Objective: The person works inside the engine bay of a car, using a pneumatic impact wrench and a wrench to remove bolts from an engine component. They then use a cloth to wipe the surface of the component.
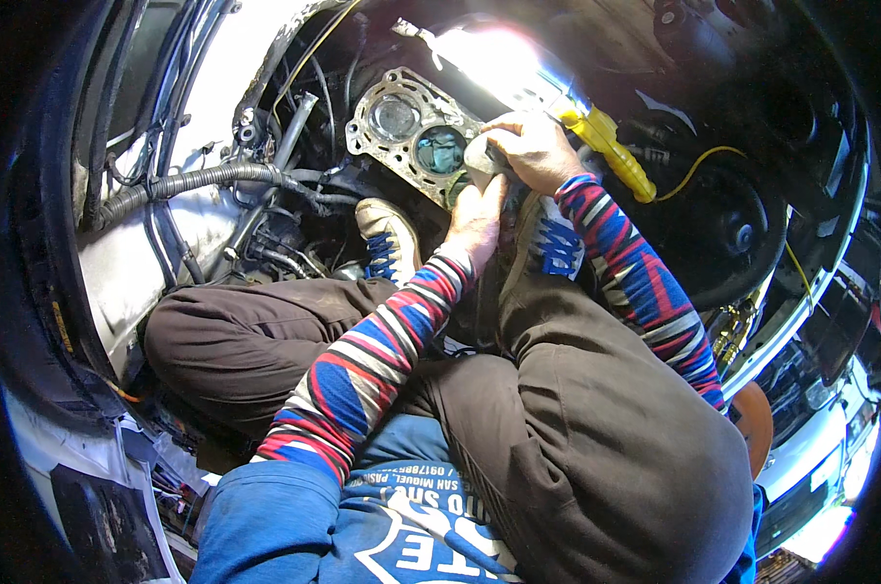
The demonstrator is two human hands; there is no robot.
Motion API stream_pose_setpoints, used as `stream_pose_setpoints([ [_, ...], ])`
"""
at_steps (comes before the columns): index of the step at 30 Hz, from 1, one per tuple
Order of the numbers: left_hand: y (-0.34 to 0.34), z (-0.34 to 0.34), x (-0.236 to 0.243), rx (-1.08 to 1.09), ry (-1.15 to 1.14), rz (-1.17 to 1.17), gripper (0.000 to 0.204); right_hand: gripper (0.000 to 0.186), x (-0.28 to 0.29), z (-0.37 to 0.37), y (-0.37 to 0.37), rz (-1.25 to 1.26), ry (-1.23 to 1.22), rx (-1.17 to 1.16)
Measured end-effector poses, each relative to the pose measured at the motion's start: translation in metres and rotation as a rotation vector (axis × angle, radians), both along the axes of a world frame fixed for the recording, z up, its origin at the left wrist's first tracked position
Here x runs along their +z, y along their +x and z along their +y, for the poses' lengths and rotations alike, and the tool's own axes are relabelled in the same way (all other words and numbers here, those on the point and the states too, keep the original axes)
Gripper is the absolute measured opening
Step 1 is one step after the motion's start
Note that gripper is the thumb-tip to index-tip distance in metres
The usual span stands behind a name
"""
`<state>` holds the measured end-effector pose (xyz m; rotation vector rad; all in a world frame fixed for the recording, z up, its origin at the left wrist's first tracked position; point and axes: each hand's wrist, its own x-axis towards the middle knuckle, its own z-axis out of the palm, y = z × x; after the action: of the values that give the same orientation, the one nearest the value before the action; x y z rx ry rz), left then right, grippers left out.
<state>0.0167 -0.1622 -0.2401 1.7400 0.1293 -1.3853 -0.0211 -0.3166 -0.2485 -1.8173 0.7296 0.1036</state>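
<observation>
Engine block (401, 163): rag (442, 151) is lying in one bore; left hand (476, 216) and right hand (538, 151) are meeting at right end; lamp (494, 63) is sitting beyond; hose (197, 180) is running left.

Ribbed hose (207, 176), perhaps a stool (757, 428).

Auto repair workshop or garage; can't tell which. I'm looking into an engine bay (795, 321): bare engine block (418, 133) at 12 o'clock, cylinder bores (441, 150) exposed. Lit yellow-handled work lamp (608, 151), roughly 2 o'clock. Corrugated hose (199, 179), 10 o'clock. Grimy pale bodywork (119, 277), 9 o'clock. Person (596, 409) sits right by the block.
</observation>
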Motion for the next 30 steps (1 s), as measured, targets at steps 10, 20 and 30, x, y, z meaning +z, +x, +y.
stream_pose_setpoints([
  [10, -0.011, 0.002, -0.01, 0.193, -0.162, 0.088, 0.04, 0.039, 0.003, 0.012, 0.024, -0.068, -0.593, 0.385],
  [20, -0.009, 0.004, -0.013, 0.308, -0.132, 0.343, 0.026, 0.049, -0.005, 0.013, 0.056, -0.011, -0.563, 0.702],
  [30, 0.028, 0.021, -0.017, 0.008, -0.195, 0.254, 0.019, 0.042, -0.026, 0.028, 0.053, 0.077, -0.646, 0.507],
])
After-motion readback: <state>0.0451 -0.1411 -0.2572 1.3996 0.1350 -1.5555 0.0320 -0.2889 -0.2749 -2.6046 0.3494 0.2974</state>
